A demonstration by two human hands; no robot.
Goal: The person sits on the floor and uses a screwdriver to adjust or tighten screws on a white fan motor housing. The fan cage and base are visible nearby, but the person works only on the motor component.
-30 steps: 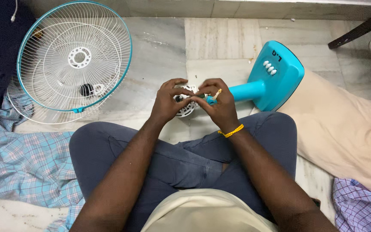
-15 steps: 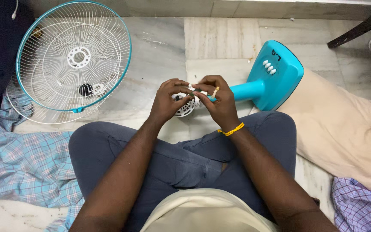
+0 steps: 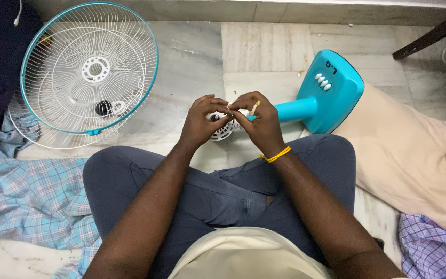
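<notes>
A turquoise fan stand lies on the floor, its base (image 3: pixel 331 90) with white buttons at the right and its neck (image 3: pixel 295 109) running left to a white motor housing (image 3: pixel 222 130). My left hand (image 3: pixel 200 121) and my right hand (image 3: pixel 259 121) meet over that housing and hide most of it. The fingertips of both pinch at a small part on its top; a small pale piece (image 3: pixel 255 107) shows between my right fingers. A yellow band (image 3: pixel 276 155) circles my right wrist. My crossed legs in blue trousers lie just below.
Two white wire fan guards with a turquoise rim (image 3: pixel 86 77) lie stacked at the left on the marble floor. Blue checked cloth (image 3: pixel 21 191) is spread at lower left, a beige cushion (image 3: pixel 414 155) at right, purple checked cloth (image 3: pixel 432 248) at lower right. A dark chair leg (image 3: pixel 429 33) crosses the upper right.
Both hands stay on the motor housing. My fingers have shifted slightly, the fingertips drawing closer together over its top.
</notes>
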